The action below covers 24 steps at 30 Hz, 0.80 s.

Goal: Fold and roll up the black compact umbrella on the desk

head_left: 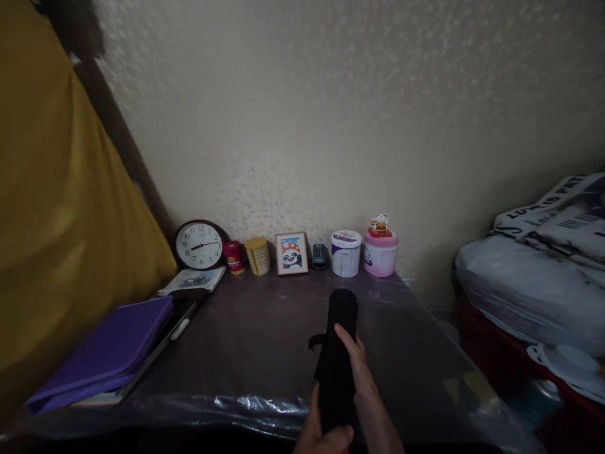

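Note:
A black folded umbrella point(338, 378) points away from me over the near part of the table, with a short strap point(316, 341) sticking out on its left side. My left hand point(321, 435) is closed around its near end, at the bottom edge of the view. Further up, my right hand point(362, 369) grips it from the right, thumb lying along the top. The fingers under the umbrella are hidden.
Along the wall stand a clock point(199, 245), a red tin point(234, 257), a yellow container point(258, 256), a framed panda picture point(292, 254), a small dark device point(319, 256), a white tub point(346, 253) and a pink tub point(380, 255). Purple folders point(106, 347) lie left on the plastic-covered table point(236, 340).

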{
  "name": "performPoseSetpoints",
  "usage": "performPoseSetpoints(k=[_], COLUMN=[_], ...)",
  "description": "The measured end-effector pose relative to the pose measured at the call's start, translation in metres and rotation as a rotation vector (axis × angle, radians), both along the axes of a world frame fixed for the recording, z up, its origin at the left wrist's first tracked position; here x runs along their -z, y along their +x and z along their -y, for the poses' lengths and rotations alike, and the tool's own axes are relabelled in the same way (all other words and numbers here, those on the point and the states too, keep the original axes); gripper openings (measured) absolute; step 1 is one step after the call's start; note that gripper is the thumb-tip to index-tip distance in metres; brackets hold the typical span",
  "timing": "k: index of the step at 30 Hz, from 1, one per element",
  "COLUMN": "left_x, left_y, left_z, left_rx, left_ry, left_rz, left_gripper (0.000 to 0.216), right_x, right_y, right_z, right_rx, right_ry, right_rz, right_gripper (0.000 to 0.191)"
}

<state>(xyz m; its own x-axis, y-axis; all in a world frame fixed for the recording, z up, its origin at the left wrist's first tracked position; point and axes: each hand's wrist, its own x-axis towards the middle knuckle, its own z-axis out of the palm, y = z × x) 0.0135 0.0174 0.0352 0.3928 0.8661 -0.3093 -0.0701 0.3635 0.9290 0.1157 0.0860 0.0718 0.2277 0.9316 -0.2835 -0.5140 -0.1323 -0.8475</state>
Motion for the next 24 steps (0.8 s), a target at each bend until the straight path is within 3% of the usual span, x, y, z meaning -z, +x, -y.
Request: performPoseSetpoints(k=[4,9,11,14,16,21,24], left_x=[0.012,0.002,-0.003,-0.006,-0.002,0.007,0.004], left_y=[0.006,-0.005,-0.010,-0.012,-0.010,-0.003,-0.009], left_z=[0.000,-0.003,-0.004,-0.005,-0.004,-0.001,0.000], left_rx=[-0.171,-0.096,-0.039,0.079,0.084,-0.083,-0.052], left_ry=[0.166,0.384,0.353,0.147,0.062,0.243,0.362], left_rz=[-0.251,-0.313,-0.231,-0.039,0.013,-0.238,-0.393], left_gripper=[0.092,0.088,0.090,0.094,0.093,0.089,0.088], right_x=[-0.009,-0.008,-0.004,0.000,0.000,-0.005,-0.004], right_y=[-0.006,-0.009,-0.007,-0.004,-0.003,-0.005,-0.008], right_z=[0.007,0.005,0.002,0.001,0.001,0.005,0.005], right_rx=[0.020,0.070,0.068,0.010,-0.021,-0.018,-0.007], right_ry=[0.057,0.056,0.028,-0.013,-0.024,0.035,0.092], right_rz=[0.074,0.093,0.052,-0.042,-0.067,0.054,0.092], right_gripper=[0.054,0.053,0.051,0.047,0.046,0.048,0.049])
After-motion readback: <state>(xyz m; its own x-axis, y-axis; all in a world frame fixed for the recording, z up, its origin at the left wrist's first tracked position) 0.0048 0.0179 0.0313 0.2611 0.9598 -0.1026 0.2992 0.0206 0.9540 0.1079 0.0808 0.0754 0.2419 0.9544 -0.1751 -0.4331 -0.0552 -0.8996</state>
